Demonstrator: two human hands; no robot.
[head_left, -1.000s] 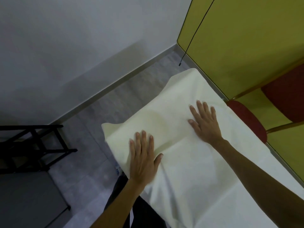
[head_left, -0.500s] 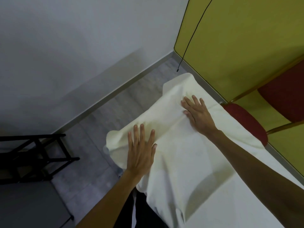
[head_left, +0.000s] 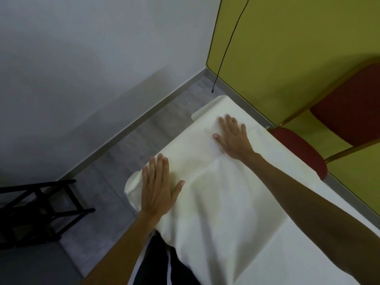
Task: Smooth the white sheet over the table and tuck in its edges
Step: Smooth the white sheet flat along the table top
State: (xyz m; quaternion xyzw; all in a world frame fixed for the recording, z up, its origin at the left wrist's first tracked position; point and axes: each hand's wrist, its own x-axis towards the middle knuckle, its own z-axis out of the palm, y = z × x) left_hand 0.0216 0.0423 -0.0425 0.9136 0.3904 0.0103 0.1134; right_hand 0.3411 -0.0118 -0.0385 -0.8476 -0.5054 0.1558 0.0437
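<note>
A white sheet (head_left: 216, 202) covers the table, which is hidden under it; soft folds run across the middle. My left hand (head_left: 158, 188) lies flat with straight fingers near the sheet's left end corner, where the cloth droops over the edge. My right hand (head_left: 233, 138) presses flat, fingers spread, close to the far end corner. Both palms rest on the cloth and neither holds anything.
A red padded chair (head_left: 300, 149) with a wooden frame stands right against the table's far side, before a yellow-green wall (head_left: 298, 48). A black cable (head_left: 228, 46) hangs down the wall. A black folding stand (head_left: 39, 210) sits on the grey floor at left.
Both hands have slid forward along the sheet toward its far end. The bunched folds between them have flattened out.
</note>
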